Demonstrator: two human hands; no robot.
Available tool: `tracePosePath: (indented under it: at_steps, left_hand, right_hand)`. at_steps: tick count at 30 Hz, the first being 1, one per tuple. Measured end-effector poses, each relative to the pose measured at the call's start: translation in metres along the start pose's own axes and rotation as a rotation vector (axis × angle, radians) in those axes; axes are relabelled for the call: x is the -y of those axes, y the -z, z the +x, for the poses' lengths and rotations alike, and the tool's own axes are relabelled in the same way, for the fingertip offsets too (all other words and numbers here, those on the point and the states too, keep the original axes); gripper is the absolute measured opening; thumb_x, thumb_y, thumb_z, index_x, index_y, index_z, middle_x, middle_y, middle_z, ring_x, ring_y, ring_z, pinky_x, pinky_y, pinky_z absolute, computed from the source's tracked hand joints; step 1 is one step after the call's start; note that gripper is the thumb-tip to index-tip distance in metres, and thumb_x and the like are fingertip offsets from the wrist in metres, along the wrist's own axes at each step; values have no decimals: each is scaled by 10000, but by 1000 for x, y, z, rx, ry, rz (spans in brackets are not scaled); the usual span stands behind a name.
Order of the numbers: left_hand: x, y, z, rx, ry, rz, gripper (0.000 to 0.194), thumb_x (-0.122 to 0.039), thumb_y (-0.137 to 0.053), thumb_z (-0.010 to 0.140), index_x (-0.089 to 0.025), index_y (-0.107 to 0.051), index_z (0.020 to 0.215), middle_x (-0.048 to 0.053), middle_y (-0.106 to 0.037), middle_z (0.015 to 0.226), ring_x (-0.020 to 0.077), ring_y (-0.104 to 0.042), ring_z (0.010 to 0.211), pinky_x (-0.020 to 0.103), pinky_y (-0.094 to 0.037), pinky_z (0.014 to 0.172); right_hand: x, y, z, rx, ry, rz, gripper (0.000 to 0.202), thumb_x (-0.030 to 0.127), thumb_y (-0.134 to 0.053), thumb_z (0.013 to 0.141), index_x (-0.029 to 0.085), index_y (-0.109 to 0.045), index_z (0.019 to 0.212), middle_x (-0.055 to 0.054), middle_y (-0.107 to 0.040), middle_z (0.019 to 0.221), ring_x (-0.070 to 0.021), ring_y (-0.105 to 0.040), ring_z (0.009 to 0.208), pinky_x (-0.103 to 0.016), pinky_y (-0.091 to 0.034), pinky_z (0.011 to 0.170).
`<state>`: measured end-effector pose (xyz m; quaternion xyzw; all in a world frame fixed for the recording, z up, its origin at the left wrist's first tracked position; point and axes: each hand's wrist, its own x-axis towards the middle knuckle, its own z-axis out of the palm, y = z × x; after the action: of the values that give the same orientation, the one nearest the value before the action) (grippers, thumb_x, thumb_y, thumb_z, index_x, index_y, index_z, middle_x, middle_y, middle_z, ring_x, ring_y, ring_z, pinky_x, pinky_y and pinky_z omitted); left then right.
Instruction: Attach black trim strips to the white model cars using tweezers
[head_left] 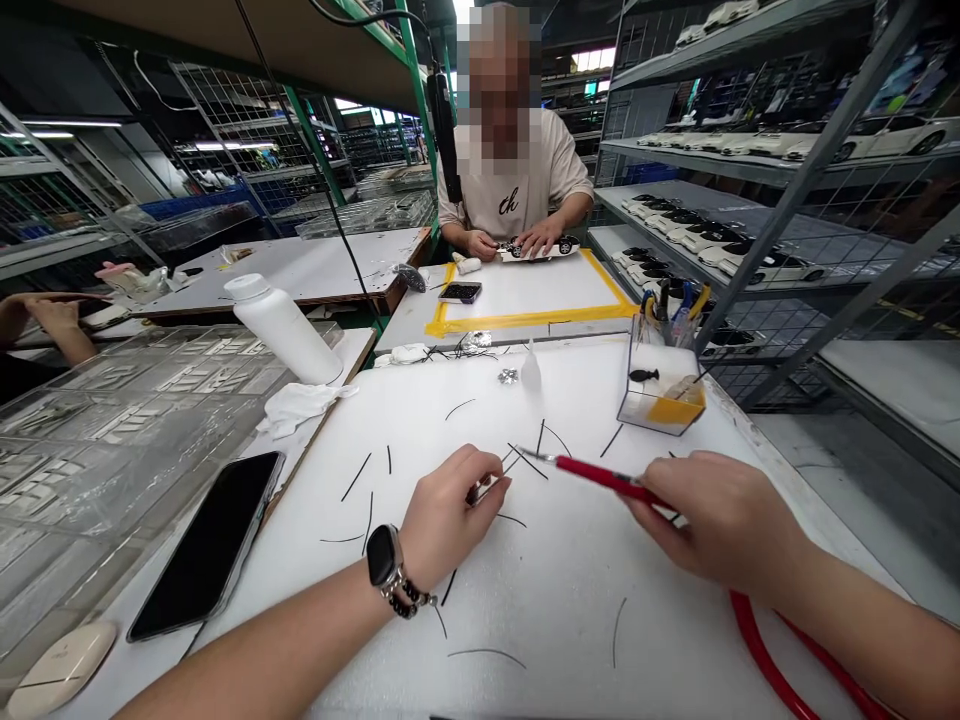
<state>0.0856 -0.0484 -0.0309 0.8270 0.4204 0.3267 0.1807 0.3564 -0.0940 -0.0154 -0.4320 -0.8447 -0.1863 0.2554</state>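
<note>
My left hand (454, 510), with a watch and beads on its wrist, is closed in a pinch. From its fingertips stick out thin metal prongs that look like tweezers (511, 462); the rest of them is hidden in the fingers. My right hand (712, 510) grips a red pen-like tool (600, 473) with a slim metal tip. This tip points left, close to the prongs and to a short black strip (532, 462). Whether tip and strip touch I cannot tell. More thin black strips (356, 477) lie scattered over the white work surface (555, 580).
A clear tool box (664, 385) stands at the right, a white bottle (281, 330) and a phone (210, 545) at the left. Red tubing (757, 655) runs below my right forearm. Opposite, a person (517, 180) handles a model car (540, 250). Shelves (795, 170) hold more cars.
</note>
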Motion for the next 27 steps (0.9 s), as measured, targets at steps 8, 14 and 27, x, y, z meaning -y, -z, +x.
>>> tracePosePath:
  at_steps: [8,14,27]
  left_hand:
    - [2,0,1,15,-6,28,92,-123,-507,859,-206,-547,860,-11,-543,820,93,-495,624,218,-409,563]
    - [2,0,0,2,-103,68,140,-105,-463,874,-196,-565,904,16,-555,877,98,-511,638,226,-425,566]
    - [5,-2,-1,-40,-198,74,160,-56,-465,850,-183,-554,891,28,-557,854,116,-499,660,253,-433,593]
  right_hand:
    - [1,1,0,-6,18,-29,255,204,-505,877,179,-447,630,38,-424,509,-116,-336,456,-251,-238,504]
    - [4,1,-1,-11,-21,-23,259,228,-510,876,182,-436,632,41,-417,503,-116,-335,454,-252,-226,503]
    - [1,3,0,-38,-36,-121,274,242,-511,879,182,-442,621,43,-408,478,-113,-355,437,-246,-226,489]
